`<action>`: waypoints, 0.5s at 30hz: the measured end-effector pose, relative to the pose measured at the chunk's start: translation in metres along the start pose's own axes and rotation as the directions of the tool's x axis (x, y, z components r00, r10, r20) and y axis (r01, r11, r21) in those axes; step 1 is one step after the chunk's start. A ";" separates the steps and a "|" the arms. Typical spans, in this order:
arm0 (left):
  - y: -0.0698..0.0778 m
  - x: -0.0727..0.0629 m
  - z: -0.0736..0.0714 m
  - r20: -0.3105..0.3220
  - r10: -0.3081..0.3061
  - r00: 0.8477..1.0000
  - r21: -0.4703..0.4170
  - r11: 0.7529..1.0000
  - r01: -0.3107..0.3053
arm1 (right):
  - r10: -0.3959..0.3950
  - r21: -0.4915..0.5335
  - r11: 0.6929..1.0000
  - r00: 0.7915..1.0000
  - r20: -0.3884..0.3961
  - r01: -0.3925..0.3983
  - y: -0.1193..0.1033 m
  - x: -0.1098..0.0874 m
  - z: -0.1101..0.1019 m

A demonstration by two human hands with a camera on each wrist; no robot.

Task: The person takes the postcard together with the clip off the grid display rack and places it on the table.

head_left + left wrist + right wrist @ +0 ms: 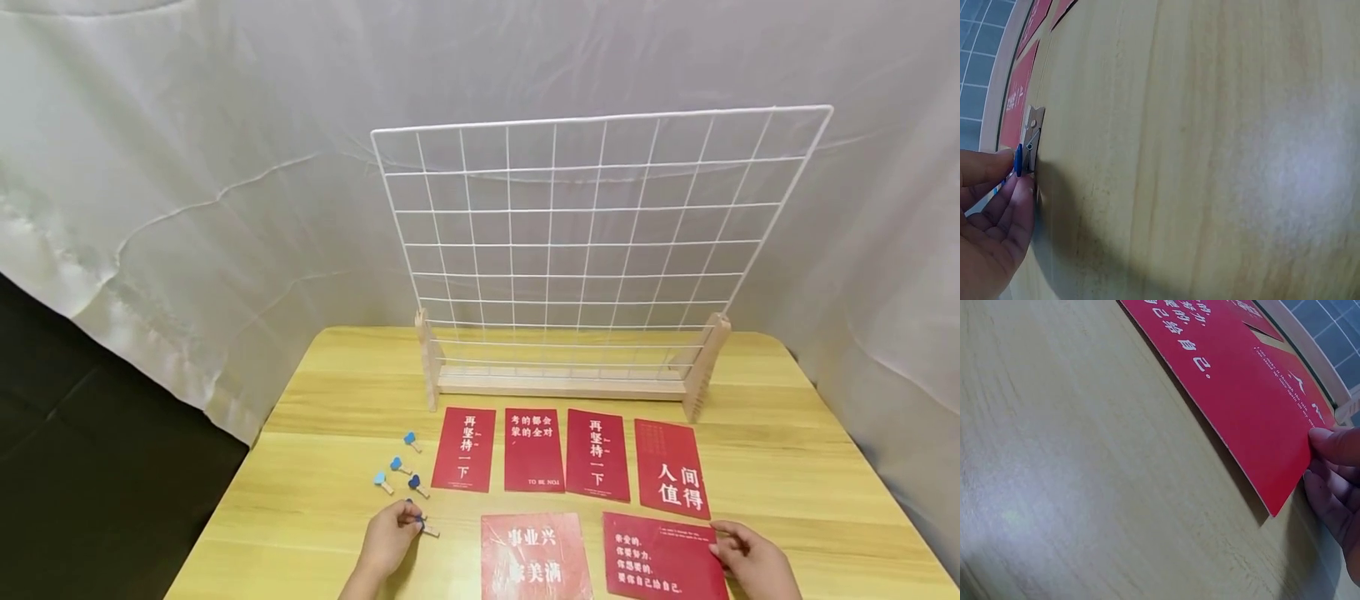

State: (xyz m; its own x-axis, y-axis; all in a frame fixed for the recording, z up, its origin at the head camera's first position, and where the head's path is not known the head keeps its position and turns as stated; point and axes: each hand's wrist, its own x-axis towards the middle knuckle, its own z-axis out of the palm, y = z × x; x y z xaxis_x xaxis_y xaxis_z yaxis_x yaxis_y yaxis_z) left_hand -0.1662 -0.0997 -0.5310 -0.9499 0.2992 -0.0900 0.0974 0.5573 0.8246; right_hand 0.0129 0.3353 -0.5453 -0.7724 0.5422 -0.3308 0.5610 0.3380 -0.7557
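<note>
My left hand [388,537] pinches a small wooden clothespin [1032,137] with a dark blue heart, between thumb and fingers, low over the table. Another blue-topped clothespin is partly hidden behind those fingertips. With thumb and fingers, my right hand [757,562] grips the right edge of a red card [660,557] printed with white characters. In the right wrist view, a shadow shows under that card's near edge. Left of it lies a square red card [536,554], catching glare. More heart clothespins, light blue [382,481] and dark blue [417,483], lie just beyond my left hand.
A white wire grid [555,225] stands upright in a wooden base [562,385] at the back of the table [315,467]. In front of it several red cards lie in a row, from the left card [463,467] to the right one [660,442]. Pale curtains [225,125] hang around.
</note>
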 end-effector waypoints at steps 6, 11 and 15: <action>0.004 0.000 -0.005 0.008 0.011 1.000 0.068 0.998 -0.011 | -0.001 -0.056 0.998 1.000 0.031 0.003 -0.003 0.001 0.001; 0.006 0.001 -0.010 0.007 -0.014 1.000 0.089 0.996 0.014 | -0.033 -0.161 0.986 0.997 0.067 0.043 -0.007 0.002 -0.004; 0.009 0.006 -0.016 -0.004 0.006 1.000 0.107 0.994 -0.005 | -0.035 -0.180 0.982 0.994 0.105 0.053 -0.011 0.003 -0.012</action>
State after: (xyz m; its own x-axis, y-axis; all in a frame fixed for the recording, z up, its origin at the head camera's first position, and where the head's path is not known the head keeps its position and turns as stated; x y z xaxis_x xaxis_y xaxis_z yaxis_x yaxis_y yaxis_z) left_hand -0.1761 -0.1050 -0.5155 -0.9506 0.2992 -0.0827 0.1340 0.6356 0.7603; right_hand 0.0077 0.3424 -0.5313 -0.8184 0.4466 -0.3615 0.5634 0.4998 -0.6579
